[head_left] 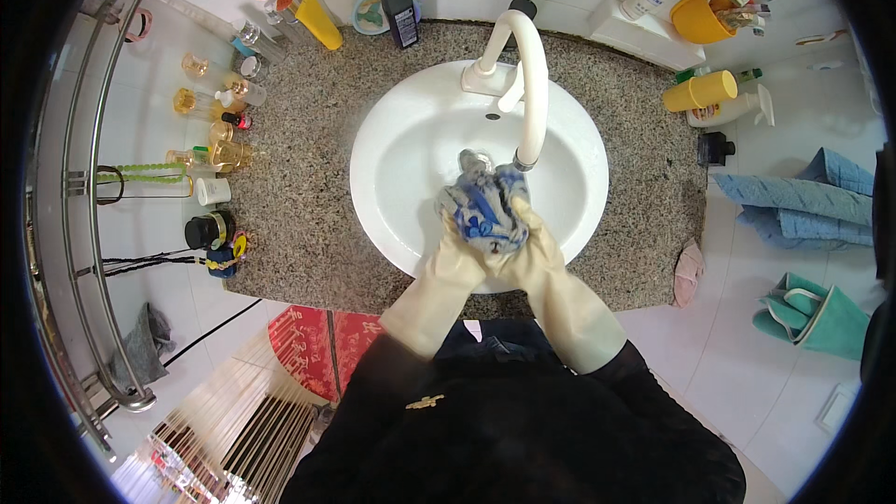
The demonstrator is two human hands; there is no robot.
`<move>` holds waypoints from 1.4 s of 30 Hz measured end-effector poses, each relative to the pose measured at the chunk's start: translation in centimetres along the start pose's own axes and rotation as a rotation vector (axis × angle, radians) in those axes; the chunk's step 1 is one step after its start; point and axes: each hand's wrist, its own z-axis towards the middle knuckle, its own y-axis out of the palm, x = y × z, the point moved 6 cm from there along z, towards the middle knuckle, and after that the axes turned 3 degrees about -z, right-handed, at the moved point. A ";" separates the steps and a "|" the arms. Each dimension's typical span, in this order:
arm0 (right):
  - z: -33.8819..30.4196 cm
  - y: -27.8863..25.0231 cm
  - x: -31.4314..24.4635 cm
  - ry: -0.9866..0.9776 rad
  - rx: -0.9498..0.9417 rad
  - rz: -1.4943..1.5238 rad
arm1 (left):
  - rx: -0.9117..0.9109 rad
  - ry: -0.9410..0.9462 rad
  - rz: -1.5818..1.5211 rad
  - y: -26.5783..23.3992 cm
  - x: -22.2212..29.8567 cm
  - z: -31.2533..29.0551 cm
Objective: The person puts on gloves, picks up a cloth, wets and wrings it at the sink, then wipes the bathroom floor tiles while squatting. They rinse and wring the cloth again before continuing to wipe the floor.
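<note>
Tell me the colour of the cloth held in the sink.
Blue and white cloth, seen in the head view.

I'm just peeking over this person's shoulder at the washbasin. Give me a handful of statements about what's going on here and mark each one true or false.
1. Both hands wear pale rubber gloves: the left hand and the right hand. True.
2. The hands squeeze a bunched blue and white cloth between them. True.
3. The cloth is held over the speckled counter, beside the basin. False: it is over the white sink, just under the spout of the white tap.
4. The sink is square. False: it is round.
5. Small bottles stand on the counter to the person's left. True.
</note>
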 end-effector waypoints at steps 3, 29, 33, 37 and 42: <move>0.8 -3.5 0.6 0.190 -0.425 0.161 | 0.058 0.009 -0.152 -0.4 0.4 0.9; 6.0 -8.5 -3.9 0.002 -0.248 -0.937 | 0.255 -0.193 0.757 -3.7 7.1 3.7; 5.4 -8.8 -0.2 0.047 -0.307 -0.287 | 0.346 0.066 0.829 -1.8 7.5 3.0; 6.9 -8.8 -0.1 -0.041 -0.254 0.129 | 0.289 0.171 0.973 0.2 5.1 0.2; 5.3 -5.2 -2.4 -0.600 -0.082 -0.730 | 0.414 0.089 0.744 -1.0 6.1 0.2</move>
